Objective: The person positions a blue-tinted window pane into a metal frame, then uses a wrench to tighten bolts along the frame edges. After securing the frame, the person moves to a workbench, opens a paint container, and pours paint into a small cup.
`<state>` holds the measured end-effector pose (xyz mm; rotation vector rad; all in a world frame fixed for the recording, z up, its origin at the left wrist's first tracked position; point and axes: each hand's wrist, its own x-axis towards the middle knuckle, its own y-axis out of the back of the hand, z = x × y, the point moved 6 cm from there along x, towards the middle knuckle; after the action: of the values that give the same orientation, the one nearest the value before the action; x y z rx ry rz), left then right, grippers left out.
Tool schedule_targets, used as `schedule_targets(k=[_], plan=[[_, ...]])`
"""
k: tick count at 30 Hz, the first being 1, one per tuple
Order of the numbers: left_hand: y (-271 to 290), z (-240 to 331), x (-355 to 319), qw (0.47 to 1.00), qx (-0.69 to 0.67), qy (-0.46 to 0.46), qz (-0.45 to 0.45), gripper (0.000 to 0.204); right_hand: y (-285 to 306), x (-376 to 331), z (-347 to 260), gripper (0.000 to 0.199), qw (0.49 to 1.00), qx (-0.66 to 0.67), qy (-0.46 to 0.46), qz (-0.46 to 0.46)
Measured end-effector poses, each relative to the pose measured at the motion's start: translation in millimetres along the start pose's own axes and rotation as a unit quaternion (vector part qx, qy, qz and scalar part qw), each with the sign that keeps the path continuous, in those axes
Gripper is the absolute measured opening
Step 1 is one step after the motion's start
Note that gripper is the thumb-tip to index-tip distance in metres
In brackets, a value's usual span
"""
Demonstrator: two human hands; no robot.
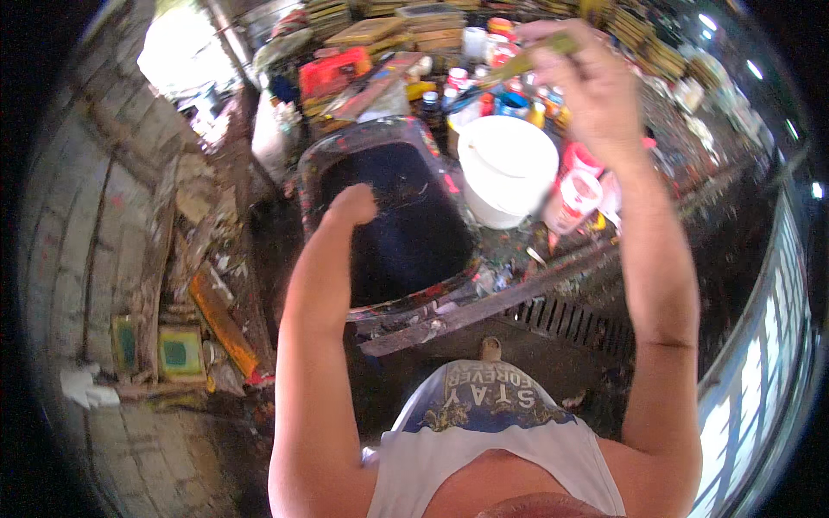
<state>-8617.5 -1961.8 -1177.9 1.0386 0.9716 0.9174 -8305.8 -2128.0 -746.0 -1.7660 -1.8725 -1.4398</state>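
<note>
The right hand [587,91] is raised high over the cluttered worktop [691,173], its fingers pinched tight around a thin, flat, yellowish-green stick [527,59] that juts out to the left of the fist, over the jars. The left hand [354,205] is curled into a loose fist, held above the dark basin; whether it holds anything cannot be told from this angle.

Directly under the left hand sits a large dark rectangular plastic tub [401,229], its rim smeared with red and other paint, filled with dark liquid. Just beside it on the right stands a round white plastic bucket [507,168], between the two arms and below the stick. Behind the bucket crowd small paint jars and bottles [496,95] with red, blue and yellow tops, packed close together. A white-and-red plastic container [574,197] lies tilted just right of the bucket, partly hidden by the right forearm.

Farther back are stacks of flat wooden frames [406,28] and a red box [332,71]. In front of the tub a paint-spattered wooden plank [484,304] runs slantwise, with a metal floor grate [574,324] near it. To the left, along a brick wall [82,224], lie scraps, an orange-painted board [223,324] and a small green-and-yellow square tile [179,352].
</note>
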Motion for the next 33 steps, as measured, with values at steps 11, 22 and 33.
schedule_targets(k=[11,22,33], plan=[[-37.5,-26.2,-6.1,0.653,-0.707,0.259,0.074,0.026,-129.5,-109.2,73.4,0.013,0.995,-0.016,-0.057,0.079],[-15.1,86.5,-81.0,0.335,-0.906,0.252,0.051,0.030,-209.4,-171.9,110.2,0.023,0.956,-0.107,-0.243,-0.123],[-58.3,71.6,-77.0,0.292,-0.915,0.253,0.116,0.033,-255.9,-185.3,58.2,0.037,0.861,-0.246,-0.316,-0.314]])
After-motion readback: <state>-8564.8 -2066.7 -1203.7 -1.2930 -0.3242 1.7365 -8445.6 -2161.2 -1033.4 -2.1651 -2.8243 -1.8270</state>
